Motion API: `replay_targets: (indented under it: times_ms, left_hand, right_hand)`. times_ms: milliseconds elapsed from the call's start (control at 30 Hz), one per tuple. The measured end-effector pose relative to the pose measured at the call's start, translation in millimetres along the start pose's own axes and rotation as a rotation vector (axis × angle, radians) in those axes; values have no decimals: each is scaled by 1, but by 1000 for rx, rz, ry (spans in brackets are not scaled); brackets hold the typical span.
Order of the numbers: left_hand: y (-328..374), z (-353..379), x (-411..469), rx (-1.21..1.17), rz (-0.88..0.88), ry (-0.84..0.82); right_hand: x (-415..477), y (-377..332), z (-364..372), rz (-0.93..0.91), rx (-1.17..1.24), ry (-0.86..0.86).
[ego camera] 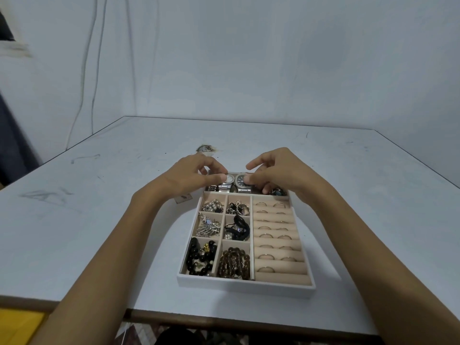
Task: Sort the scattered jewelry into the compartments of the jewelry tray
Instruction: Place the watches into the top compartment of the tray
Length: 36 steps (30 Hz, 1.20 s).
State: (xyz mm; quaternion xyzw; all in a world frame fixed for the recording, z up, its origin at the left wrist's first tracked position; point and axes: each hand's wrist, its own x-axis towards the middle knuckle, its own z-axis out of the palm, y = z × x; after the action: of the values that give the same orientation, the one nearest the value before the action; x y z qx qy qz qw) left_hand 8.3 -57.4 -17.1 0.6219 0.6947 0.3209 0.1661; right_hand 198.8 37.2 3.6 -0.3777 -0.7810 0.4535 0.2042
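Forearms reach from the near edge over the tray (245, 285), which sits on the table (99, 220). Bead bracelets (234, 263) fill the near compartments; thin rings (265, 269) stand in the padded slots on the right. Left hand (194, 176) pinches the pale-faced watch (227, 179) by its case; right hand (276, 174) presses curled fingertips on the dark-faced watch (242, 181). Both watches lie in the far compartment, touching. Judgement: the steel watches are heavy, rigid, slippery; hold them by the case edges. Table shows no loose jewelry; sorting appears nearly complete.
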Motion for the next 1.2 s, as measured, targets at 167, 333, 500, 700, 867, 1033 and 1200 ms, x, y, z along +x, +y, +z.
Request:
replay_targets:
  times_ms: [167, 333, 500, 700, 867, 1033, 1200]
  left_hand:
    - [-2, 1, 1, -2, 0, -4]
    - [-2, 1, 1, 6, 8, -4]
    - [0, 1, 0, 9, 11, -3]
    - [2, 0, -1, 22, 25, -10]
    - [4, 0, -2, 11, 22, -15]
    - [4, 0, -2, 8, 13, -11]
    - [2, 1, -1, 3, 22, -9]
  right_hand:
    - [-3, -3, -5, 23, 30, -60]
    - [-4, -3, -6, 33, 57, -74]
    - [-4, -2, -7, 18, 43, -91]
    - [-3, -2, -7, 32, 49, -107]
    - [-2, 0, -3, 15, -49, -113]
    - [0, 0, 2, -51, -165, -61]
    - [-1, -2, 5, -27, -191, -118]
